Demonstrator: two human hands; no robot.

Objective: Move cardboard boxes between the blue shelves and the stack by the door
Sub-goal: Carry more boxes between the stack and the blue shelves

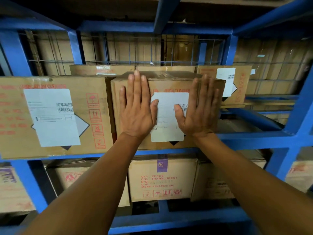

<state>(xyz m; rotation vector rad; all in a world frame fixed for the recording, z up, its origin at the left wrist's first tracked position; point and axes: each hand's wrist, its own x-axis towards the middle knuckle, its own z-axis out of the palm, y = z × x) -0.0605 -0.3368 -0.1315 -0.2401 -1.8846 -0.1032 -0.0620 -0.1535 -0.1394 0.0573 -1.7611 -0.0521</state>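
A brown cardboard box (169, 78) with a white label and red print sits on the middle level of the blue shelves (254, 139), slightly turned. My left hand (138, 109) lies flat on the left half of its front face, fingers straight and pointing up. My right hand (199, 109) presses flat on the right half, thumb over the label's barcode. Both palms touch the box front; neither hand curls round an edge.
A larger labelled box (55, 116) stands directly to the left on the same level. Another labelled box (237, 83) sits behind to the right. More boxes (162, 178) fill the lower level. Wire mesh (152, 50) backs the shelf bay.
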